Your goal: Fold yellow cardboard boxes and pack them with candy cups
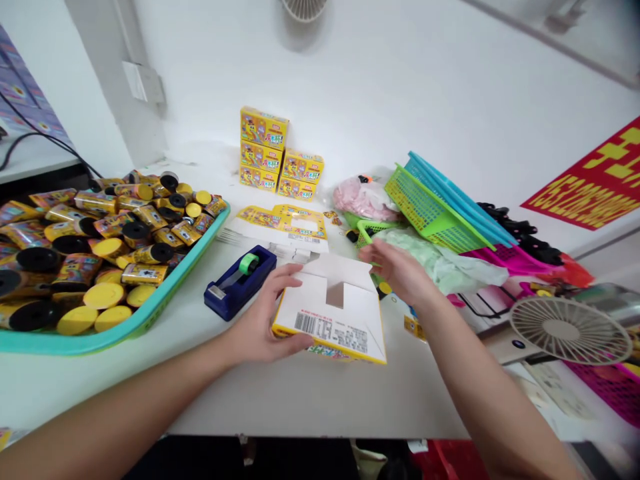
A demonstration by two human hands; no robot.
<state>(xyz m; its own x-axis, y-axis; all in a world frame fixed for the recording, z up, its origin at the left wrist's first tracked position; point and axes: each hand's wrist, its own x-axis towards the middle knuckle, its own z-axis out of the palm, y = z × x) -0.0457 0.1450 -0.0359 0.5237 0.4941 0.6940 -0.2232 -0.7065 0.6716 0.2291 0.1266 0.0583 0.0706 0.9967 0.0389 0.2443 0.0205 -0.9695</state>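
Note:
My left hand [265, 317] grips the left side of a yellow and white cardboard box [333, 317] that lies on the white table [300, 393], its barcode face up and its flaps open. My right hand [400, 270] hovers just past the box's far right corner, fingers spread and slightly blurred, holding nothing. A blue tape dispenser [239, 280] with a green roll sits just left of my left hand. Flat unfolded box blanks [285, 223] lie behind the box.
A teal tray [150, 313] heaped with several yellow and black capped tubes fills the left. Stacked yellow boxes [277, 157] stand at the back wall. Green, blue and pink baskets [440, 207] and bags crowd the right, with a small fan [570, 330] at the near right.

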